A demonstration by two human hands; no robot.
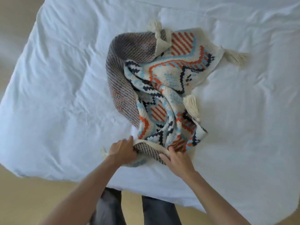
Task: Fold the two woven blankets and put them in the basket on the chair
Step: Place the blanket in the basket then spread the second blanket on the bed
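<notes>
Crumpled cream, orange and blue patterned woven blanket with tassels (164,88) heaped on white bedsheet (65,78), stretching straight away from both grips. Left hand (122,151) and right hand (176,160) clamped on near hem, equally close.

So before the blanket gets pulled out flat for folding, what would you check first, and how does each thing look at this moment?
1. Left hand grip on the blanket's near cream edge: ok, fingers curled around it.
2. Right hand on the same edge: ok, though how firm its grip is cannot be told.
3. Woven blanket lying flat: not ok, it is bunched and twisted.
4. Tassels free of the folds: cannot tell for all; three lie in the open, one is beside the left wrist.
5. Bed sheet has room for spreading: ok.
6. Second blanket and basket located: cannot tell, neither is in view.
</notes>
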